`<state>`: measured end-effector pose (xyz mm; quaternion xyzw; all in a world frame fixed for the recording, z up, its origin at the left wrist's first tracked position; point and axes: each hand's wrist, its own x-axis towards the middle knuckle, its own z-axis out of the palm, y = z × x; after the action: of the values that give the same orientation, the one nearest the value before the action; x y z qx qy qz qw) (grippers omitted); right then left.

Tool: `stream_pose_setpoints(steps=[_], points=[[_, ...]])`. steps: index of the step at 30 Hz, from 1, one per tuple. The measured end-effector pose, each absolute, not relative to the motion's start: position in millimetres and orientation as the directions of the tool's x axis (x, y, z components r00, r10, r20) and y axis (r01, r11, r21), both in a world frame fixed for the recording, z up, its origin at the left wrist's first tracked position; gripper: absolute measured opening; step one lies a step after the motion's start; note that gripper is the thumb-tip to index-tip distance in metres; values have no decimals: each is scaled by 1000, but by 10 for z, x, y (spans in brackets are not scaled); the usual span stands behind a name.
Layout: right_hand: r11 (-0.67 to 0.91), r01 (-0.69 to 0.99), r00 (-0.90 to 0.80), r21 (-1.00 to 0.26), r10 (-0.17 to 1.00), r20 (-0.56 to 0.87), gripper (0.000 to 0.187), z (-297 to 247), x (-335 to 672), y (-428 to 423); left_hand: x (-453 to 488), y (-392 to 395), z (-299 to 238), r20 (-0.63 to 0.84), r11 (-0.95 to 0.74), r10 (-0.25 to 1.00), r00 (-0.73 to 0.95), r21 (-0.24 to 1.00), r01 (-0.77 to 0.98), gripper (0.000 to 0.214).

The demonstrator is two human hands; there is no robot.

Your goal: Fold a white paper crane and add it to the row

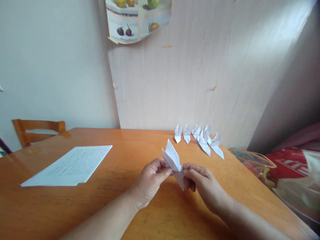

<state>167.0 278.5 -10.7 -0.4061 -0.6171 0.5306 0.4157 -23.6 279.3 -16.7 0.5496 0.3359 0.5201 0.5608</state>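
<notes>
A white folded paper crane (172,156) is held up over the table between my two hands. My left hand (153,176) pinches its left side with thumb and forefinger. On the other side, my right hand (198,178) grips the crane near a small fold, fingers curled. Pointed flaps stick up from the paper, and one narrow tip hangs down between the hands. Farther back on the right stand several finished-looking paper cranes (203,142), some with printed text on them.
A stack of printed paper sheets (72,165) lies on the left of the wooden table (130,143). Behind it is a wooden chair (40,125). Past the right table edge sit a red bag (287,165) and clear plastic wrapping. A fruit poster (140,20) hangs on the wall board.
</notes>
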Motion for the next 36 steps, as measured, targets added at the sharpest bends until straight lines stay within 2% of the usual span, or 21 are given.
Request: stream_pose_setpoints(steps=[4, 7, 9, 15, 20, 27, 30, 33, 36], points=[[125, 38, -390, -991, 915, 100, 26, -82, 1664, 2761, -239, 2795, -163, 221, -190, 956, 192, 967, -167, 18], [132, 32, -353, -991, 929, 112, 40, -113, 1629, 2768, -229, 2788, -159, 235, -212, 952, 196, 968, -132, 21], [123, 33, -322, -992, 941, 106, 43, -144, 1611, 2783, -218, 2776, -150, 237, -216, 950, 204, 969, -120, 22], [107, 33, -304, -994, 948, 92, 44, -165, 1613, 2795, -214, 2736, -130, 215, -174, 943, 256, 970, -173, 26], [100, 8, -296, -995, 950, 94, 45, -148, 1625, 2788, -238, 2736, -162, 123, -75, 946, 301, 983, -167, 31], [111, 40, -308, -993, 947, 94, 44, -197, 1608, 2808, -231, 2754, -172, 158, -136, 953, 259, 986, -101, 23], [184, 81, -246, -980, 956, 160, 36, -259, 1605, 2826, -235, 2760, -180, 147, -138, 960, 239, 989, -53, 21], [302, 128, -142, -945, 948, 284, 32, -308, 1626, 2828, -238, 2760, -189, 123, -123, 968, 219, 992, -12, 20], [379, 149, -116, -913, 924, 364, 30, -308, 1653, 2807, -237, 2760, -199, 91, -99, 972, 218, 995, 27, 18]])
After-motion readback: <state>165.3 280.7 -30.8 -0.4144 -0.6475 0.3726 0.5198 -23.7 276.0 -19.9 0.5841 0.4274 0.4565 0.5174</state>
